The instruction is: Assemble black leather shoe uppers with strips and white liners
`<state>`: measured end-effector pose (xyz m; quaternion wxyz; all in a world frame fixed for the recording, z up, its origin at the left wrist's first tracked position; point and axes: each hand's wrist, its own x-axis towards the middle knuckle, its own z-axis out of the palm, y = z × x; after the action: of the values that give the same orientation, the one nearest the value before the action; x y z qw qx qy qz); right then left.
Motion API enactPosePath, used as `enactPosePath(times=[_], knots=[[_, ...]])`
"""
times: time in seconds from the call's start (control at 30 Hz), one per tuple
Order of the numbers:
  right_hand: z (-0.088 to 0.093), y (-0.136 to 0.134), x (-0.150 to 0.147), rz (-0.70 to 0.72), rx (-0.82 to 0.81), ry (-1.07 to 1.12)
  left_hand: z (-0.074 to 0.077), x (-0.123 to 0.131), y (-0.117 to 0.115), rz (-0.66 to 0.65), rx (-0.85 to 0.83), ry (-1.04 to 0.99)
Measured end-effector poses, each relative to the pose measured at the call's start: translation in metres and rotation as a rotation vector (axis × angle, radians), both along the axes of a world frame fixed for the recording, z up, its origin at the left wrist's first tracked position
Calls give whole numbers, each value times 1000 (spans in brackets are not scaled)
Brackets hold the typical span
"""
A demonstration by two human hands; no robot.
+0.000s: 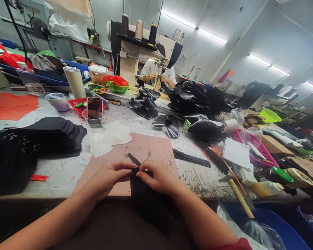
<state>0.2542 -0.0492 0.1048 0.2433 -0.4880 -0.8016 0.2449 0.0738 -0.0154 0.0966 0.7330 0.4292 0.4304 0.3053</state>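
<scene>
My left hand (108,177) and my right hand (158,177) meet over a pink mat (146,147) at the table's near edge. Both pinch the top edge of a black piece of material (142,194) that hangs down toward my lap. A thin black strip (133,159) sticks up diagonally from between my fingertips. White cut pieces (108,139) lie just beyond the mat, to the left.
A stack of black cut pieces (52,135) lies left. A phone stands in a clear cup (94,111). Black strips (191,158), a notebook (236,152), a hammer (238,194) and glue pots lie right. Across the table another person works at a sewing machine (135,48).
</scene>
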Motion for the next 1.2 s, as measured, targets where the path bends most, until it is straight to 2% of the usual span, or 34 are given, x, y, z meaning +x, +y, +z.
enactPosePath(times=[0.27,0.6,0.77,1.03,1.2], knots=[[1,-1,-3,-36,8,17,-2,-5,-1,9,-18,4],[2,-1,-5,-52,3,-8,5,-3,-4,25,-6,28],[3,-1,-6,-56,12,-17,4,-4,-5,29,0,26],[3,0,-6,-73,22,-63,3,-4,-4,5,136,60],[4,0,-8,-82,30,-58,6,1,-6,52,254,144]])
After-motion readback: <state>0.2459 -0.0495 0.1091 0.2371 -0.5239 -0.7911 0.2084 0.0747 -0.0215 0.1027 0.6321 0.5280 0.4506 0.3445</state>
